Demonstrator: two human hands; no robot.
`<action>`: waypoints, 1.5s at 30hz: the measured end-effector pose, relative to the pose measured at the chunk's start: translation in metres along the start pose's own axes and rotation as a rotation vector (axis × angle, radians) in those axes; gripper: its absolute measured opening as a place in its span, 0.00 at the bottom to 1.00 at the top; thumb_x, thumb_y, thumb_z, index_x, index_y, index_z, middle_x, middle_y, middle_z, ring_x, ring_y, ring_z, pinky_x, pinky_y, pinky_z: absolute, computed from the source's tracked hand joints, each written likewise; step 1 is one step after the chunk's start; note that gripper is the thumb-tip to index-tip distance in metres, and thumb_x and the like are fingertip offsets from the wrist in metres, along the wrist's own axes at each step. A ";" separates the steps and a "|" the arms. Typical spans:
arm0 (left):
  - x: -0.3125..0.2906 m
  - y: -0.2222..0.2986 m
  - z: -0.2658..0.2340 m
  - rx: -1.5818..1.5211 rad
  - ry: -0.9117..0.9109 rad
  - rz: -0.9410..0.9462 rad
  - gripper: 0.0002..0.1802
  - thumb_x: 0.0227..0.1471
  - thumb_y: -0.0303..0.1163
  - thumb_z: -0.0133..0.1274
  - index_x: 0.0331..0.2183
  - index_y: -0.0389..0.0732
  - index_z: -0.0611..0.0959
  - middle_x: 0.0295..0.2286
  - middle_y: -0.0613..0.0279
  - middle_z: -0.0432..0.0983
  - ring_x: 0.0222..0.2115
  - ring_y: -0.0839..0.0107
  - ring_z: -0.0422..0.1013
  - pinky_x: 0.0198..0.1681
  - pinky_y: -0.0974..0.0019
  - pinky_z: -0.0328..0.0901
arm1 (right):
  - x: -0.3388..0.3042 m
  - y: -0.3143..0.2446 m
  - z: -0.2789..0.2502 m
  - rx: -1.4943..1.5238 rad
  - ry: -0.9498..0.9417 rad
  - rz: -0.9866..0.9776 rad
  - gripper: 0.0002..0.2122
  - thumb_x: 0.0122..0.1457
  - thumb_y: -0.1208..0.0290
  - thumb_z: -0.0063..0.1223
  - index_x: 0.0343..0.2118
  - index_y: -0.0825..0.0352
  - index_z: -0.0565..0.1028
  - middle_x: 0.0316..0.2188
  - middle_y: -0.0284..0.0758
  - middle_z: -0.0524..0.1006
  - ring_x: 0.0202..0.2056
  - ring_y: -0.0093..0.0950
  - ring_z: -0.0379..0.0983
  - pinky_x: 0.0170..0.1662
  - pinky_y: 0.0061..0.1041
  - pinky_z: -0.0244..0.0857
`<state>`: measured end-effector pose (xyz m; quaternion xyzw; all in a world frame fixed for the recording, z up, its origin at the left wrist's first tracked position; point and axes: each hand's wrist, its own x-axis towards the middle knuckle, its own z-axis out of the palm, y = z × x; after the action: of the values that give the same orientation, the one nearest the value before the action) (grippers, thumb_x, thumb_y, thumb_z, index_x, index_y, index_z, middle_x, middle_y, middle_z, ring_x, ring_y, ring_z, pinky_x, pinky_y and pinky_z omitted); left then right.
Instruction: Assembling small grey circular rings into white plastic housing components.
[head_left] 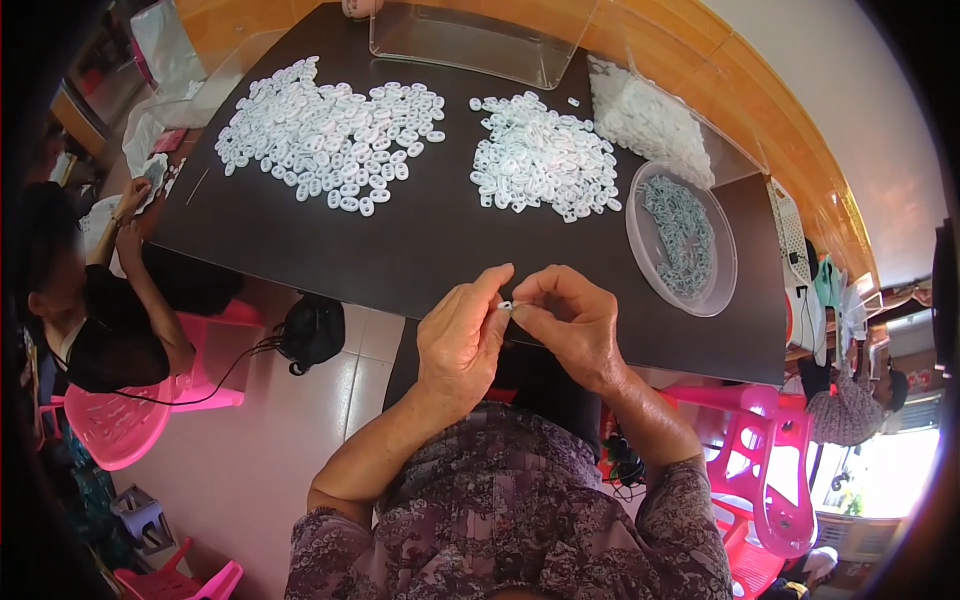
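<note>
Piece [506, 306], white, mid-work by my reading.
Left hand [460, 340], right hand [572, 328]: fingers [548, 283] pinching it over bench [400, 250] edge. Left heap [330, 135], right heap [545, 158]: which is done, I can't tell.

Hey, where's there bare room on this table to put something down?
On the dark table, the strip between the left white pile and the near edge is bare. So is the gap between that pile and the right white pile. The right side is crowded: this pile, the filled bag and the round bowl sit close together.
</note>
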<state>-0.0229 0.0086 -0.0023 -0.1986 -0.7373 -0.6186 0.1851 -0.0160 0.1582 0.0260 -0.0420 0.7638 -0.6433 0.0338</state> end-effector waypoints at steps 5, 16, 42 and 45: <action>-0.007 -0.009 -0.002 -0.104 -0.015 -0.132 0.21 0.43 0.14 0.54 0.43 0.35 0.75 0.23 0.63 0.70 0.23 0.76 0.67 0.27 0.74 0.64 | 0.002 0.000 -0.001 0.016 -0.011 -0.015 0.07 0.51 0.82 0.54 0.33 0.71 0.73 0.28 0.27 0.73 0.31 0.13 0.67 0.35 0.14 0.63; -0.012 -0.010 -0.001 -0.241 -0.037 -0.265 0.20 0.50 0.22 0.53 0.47 0.34 0.71 0.28 0.67 0.69 0.27 0.80 0.65 0.31 0.79 0.62 | 0.004 0.010 0.004 -0.167 -0.001 -0.114 0.01 0.55 0.81 0.50 0.30 0.71 0.72 0.26 0.27 0.71 0.30 0.13 0.66 0.34 0.14 0.62; -0.013 -0.018 0.002 -0.317 -0.001 -0.281 0.18 0.52 0.21 0.51 0.46 0.33 0.71 0.27 0.67 0.69 0.26 0.81 0.64 0.28 0.78 0.62 | 0.008 0.010 0.012 -0.194 0.045 -0.143 0.03 0.53 0.77 0.51 0.28 0.71 0.71 0.21 0.31 0.70 0.22 0.17 0.64 0.25 0.19 0.60; -0.013 -0.017 0.005 -0.377 0.030 -0.300 0.18 0.52 0.21 0.51 0.46 0.34 0.71 0.27 0.67 0.69 0.26 0.81 0.64 0.28 0.78 0.62 | 0.010 0.013 0.016 -0.250 0.086 -0.272 0.02 0.53 0.78 0.51 0.26 0.70 0.71 0.20 0.34 0.69 0.20 0.22 0.65 0.23 0.22 0.59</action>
<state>-0.0210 0.0101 -0.0239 -0.1089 -0.6272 -0.7687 0.0616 -0.0248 0.1435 0.0102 -0.1212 0.8259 -0.5430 -0.0917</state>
